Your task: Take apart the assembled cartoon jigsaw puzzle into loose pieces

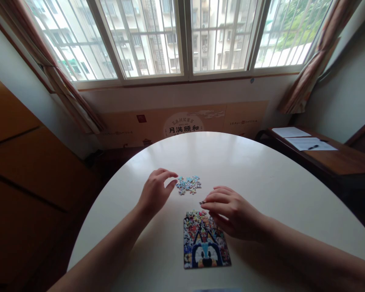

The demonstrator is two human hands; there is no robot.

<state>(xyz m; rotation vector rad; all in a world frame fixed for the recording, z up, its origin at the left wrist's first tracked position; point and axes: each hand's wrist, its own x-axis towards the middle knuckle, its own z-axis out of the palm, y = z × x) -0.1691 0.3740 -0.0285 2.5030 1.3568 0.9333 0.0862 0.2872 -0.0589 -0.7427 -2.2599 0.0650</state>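
Observation:
A partly assembled jigsaw puzzle [206, 245] with a blue cartoon dog lies on the white table in front of me. Its far edge is uneven, and part of its right side is hidden by my fingers. Just above that edge, my right hand [235, 211] pinches a small dark puzzle piece [202, 202] between thumb and fingers. Farther out is a pile of loose puzzle pieces [188, 185], mostly light blue. My left hand [158, 190] is at the pile's left side, thumb and forefinger apart, with nothing seen between them.
The round white table [115, 227] curves away toward the window wall. Behind it stands a beige printed panel [213, 117]. At the right, a wooden desk [353, 156] holds papers [304, 144] and a pen [313, 147]. A wooden cabinet [24, 194] is on the left.

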